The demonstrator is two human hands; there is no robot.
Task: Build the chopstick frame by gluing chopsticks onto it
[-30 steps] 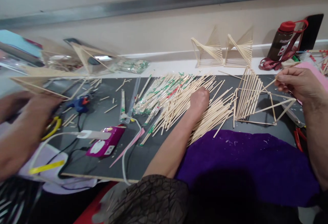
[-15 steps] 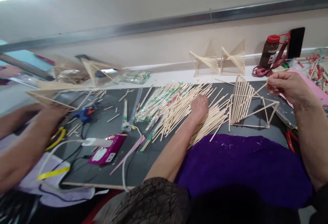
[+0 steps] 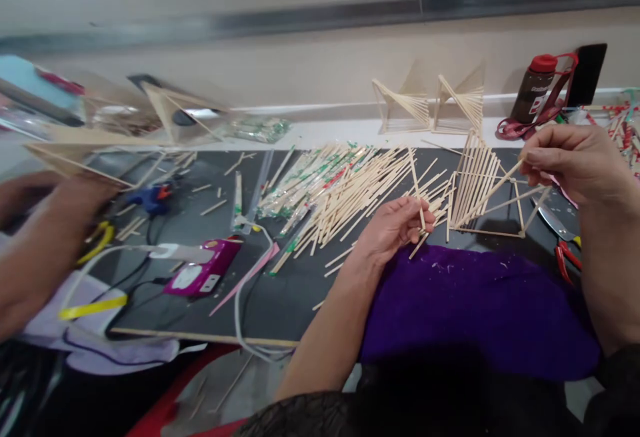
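Note:
My left hand point(image 3: 395, 227) pinches one thin wooden stick point(image 3: 415, 174), which points up and away over the pile of loose sticks point(image 3: 345, 210). On the right, my right hand point(image 3: 560, 157) has thumb and fingers closed on the end of another stick point(image 3: 504, 182), which slants down to the left across a stick frame point(image 3: 480, 184). The frame stands on the dark table, with a row of near-parallel sticks on its left side. Two finished-looking twisted stick shapes point(image 3: 405, 107) stand by the wall.
A purple cloth point(image 3: 480, 310) covers the near edge. Pliers point(image 3: 567, 257) lie at the right, behind them a bottle point(image 3: 536, 87). Left are a magenta power box point(image 3: 203, 270), cables, a blue glue gun point(image 3: 151, 199) and another person's blurred arms point(image 3: 55, 244).
My left hand has risen from the pile towards me and now holds a single stick. My right hand still grips its stick at the frame. The view has shifted slightly.

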